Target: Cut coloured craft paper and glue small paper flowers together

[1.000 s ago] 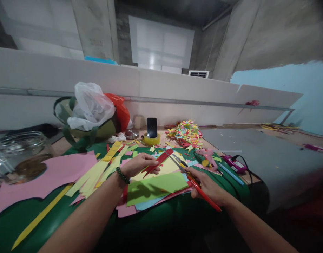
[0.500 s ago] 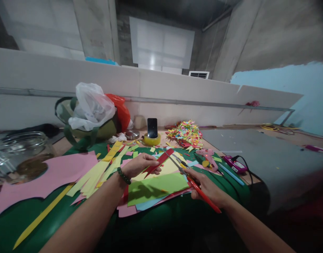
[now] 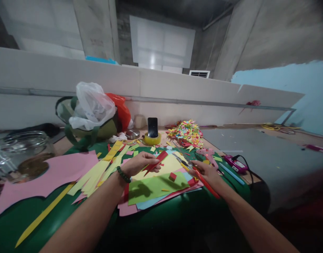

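Observation:
My left hand (image 3: 143, 163), with a dark green bead bracelet at its wrist, pinches a red paper strip (image 3: 159, 158) with a notched, pointed lower end. In my right hand (image 3: 206, 174) is a pair of scissors with red handles (image 3: 209, 186), blades pointing up and left, apart from the strip. A tool with yellow grips and a metal tip (image 3: 178, 159) shows just beside the scissors, partly hidden. Below my hands lies a green paper sheet (image 3: 151, 191) on a stack of coloured sheets. A small red paper piece (image 3: 172, 176) rests on it.
Paper strips (image 3: 90, 175) and a pink cut sheet (image 3: 69, 168) lie left, near a glass jar (image 3: 21, 147). Behind are a phone (image 3: 152, 127) on a tape roll (image 3: 152, 139) and a heap of paper pieces (image 3: 188, 133). A pink glue gun (image 3: 207, 154) lies right.
The scissors have moved right, away from the red strip, which is now shorter. A small red piece now lies on the green sheet. My left hand has barely moved.

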The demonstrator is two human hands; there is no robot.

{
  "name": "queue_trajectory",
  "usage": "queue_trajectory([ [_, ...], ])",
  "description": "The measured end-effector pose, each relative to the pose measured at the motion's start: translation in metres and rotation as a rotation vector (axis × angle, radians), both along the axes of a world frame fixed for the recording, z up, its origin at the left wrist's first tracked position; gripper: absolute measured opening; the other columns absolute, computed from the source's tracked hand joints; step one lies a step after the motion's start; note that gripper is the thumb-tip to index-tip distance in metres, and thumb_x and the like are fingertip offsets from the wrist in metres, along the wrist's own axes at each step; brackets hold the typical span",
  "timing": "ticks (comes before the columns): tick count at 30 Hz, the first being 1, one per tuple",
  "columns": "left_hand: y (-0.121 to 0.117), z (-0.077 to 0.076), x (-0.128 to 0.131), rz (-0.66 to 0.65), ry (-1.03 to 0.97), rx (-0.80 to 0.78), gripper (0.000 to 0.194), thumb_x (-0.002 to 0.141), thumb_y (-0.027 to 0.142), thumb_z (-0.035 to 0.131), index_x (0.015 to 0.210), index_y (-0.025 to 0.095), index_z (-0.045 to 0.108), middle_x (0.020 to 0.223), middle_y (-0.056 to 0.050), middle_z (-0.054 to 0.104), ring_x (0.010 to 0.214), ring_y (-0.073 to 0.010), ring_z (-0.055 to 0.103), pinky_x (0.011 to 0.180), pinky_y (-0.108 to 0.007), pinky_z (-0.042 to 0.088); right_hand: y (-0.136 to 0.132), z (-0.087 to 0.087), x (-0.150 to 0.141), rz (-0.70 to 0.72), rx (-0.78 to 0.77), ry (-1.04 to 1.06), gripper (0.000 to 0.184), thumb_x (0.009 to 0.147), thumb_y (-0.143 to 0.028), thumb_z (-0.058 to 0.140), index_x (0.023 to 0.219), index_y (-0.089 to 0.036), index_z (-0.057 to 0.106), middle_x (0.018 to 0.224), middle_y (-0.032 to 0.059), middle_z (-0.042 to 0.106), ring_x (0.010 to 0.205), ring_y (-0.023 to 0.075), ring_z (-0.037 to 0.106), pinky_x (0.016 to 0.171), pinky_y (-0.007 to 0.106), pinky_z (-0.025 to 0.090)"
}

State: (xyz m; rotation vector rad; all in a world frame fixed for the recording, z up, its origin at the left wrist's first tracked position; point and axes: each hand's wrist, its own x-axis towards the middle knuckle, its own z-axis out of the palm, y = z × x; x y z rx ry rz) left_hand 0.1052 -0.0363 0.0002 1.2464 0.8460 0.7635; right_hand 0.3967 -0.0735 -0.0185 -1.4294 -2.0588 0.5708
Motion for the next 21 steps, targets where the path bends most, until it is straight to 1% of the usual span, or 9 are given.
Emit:
queue_trajectory([
  [3, 0.001, 0.002, 0.000, 0.037, 0.009, -0.009, 0.039, 0.054, 0.043, 0.087, 0.067, 0.011, 0.070, 0.069, -0.009, 0.073, 0.063, -0.0159, 0.067, 0.069, -0.029, 0.054, 0.016, 0.005, 0.007, -0.160, 0.034, -0.332, 0.044, 0.086, -0.042, 0.051, 0.118, -0.014, 0.061, 0.104, 0.0135, 0.069, 0.097, 0.0292, 0.063, 0.081, 0.036, 0.047],
  [6, -0.002, 0.005, 0.002, 0.076, 0.054, 0.028, 0.039, 0.054, 0.045, 0.086, 0.068, 0.012, 0.071, 0.071, -0.008, 0.073, 0.066, -0.0163, 0.067, 0.071, -0.029, 0.055, 0.022, 0.007, 0.005, -0.201, 0.015, -0.592, 0.045, 0.090, -0.036, 0.045, 0.125, -0.009, 0.055, 0.103, 0.0193, 0.069, 0.097, 0.0323, 0.065, 0.079, 0.040, 0.047],
  [8, -0.005, 0.009, 0.005, 0.109, 0.097, 0.063, 0.039, 0.053, 0.046, 0.086, 0.068, 0.014, 0.071, 0.072, -0.007, 0.073, 0.070, -0.0175, 0.068, 0.076, -0.030, 0.055, 0.021, 0.011, 0.001, -0.179, -0.006, -0.625, 0.044, 0.092, -0.036, 0.041, 0.119, -0.007, 0.058, 0.099, 0.0217, 0.069, 0.093, 0.0345, 0.066, 0.075, 0.042, 0.048],
  [12, -0.005, 0.015, 0.010, 0.157, 0.218, 0.069, 0.043, 0.045, 0.048, 0.088, 0.068, 0.016, 0.072, 0.071, -0.005, 0.073, 0.073, -0.0206, 0.068, 0.077, -0.033, 0.056, 0.016, 0.025, -0.010, -0.225, -0.002, -0.552, 0.032, 0.089, -0.031, 0.049, 0.105, -0.009, 0.066, 0.114, 0.0234, 0.064, 0.109, 0.0367, 0.058, 0.087, 0.045, 0.045],
  [14, -0.005, 0.015, 0.012, 0.146, 0.261, 0.112, 0.044, 0.045, 0.050, 0.086, 0.072, 0.018, 0.073, 0.074, -0.006, 0.074, 0.073, -0.0224, 0.068, 0.075, -0.034, 0.056, 0.010, 0.029, -0.023, -0.194, 0.051, -0.420, 0.033, 0.093, -0.029, 0.044, 0.119, -0.016, 0.059, 0.119, 0.0152, 0.063, 0.114, 0.0281, 0.056, 0.091, 0.039, 0.045],
  [16, -0.007, 0.013, 0.016, 0.115, 0.319, 0.220, 0.042, 0.053, 0.053, 0.081, 0.075, 0.019, 0.074, 0.075, -0.006, 0.074, 0.072, -0.0225, 0.067, 0.069, -0.032, 0.055, 0.002, 0.027, -0.042, -0.006, 0.074, 0.044, 0.046, 0.089, -0.036, 0.055, 0.130, -0.019, 0.048, 0.118, 0.0107, 0.063, 0.104, 0.0212, 0.061, 0.085, 0.033, 0.049],
  [17, -0.009, 0.013, 0.018, 0.097, 0.355, 0.287, 0.040, 0.057, 0.055, 0.078, 0.075, 0.019, 0.075, 0.073, -0.005, 0.073, 0.070, -0.0219, 0.066, 0.064, -0.030, 0.054, -0.001, 0.024, -0.053, 0.073, 0.048, 0.255, 0.058, 0.081, -0.038, 0.066, 0.133, -0.020, 0.044, 0.112, 0.0084, 0.065, 0.096, 0.0192, 0.063, 0.080, 0.030, 0.051],
  [18, -0.011, 0.012, 0.020, 0.082, 0.391, 0.347, 0.040, 0.061, 0.057, 0.074, 0.074, 0.019, 0.075, 0.071, -0.005, 0.073, 0.068, -0.0213, 0.065, 0.060, -0.028, 0.052, -0.003, 0.020, -0.064, 0.119, 0.030, 0.422, 0.061, 0.076, -0.035, 0.072, 0.129, -0.020, 0.046, 0.104, 0.0056, 0.066, 0.090, 0.0176, 0.064, 0.076, 0.029, 0.052],
  [21, -0.018, 0.014, 0.028, 0.073, 0.451, 0.432, 0.043, 0.063, 0.060, 0.069, 0.072, 0.018, 0.075, 0.068, -0.005, 0.072, 0.067, -0.0221, 0.065, 0.055, -0.026, 0.050, -0.002, 0.007, -0.092, 0.084, 0.046, 0.769, 0.034, 0.074, -0.019, 0.069, 0.105, -0.018, 0.055, 0.080, -0.0022, 0.061, 0.071, 0.0118, 0.061, 0.068, 0.025, 0.051],
])
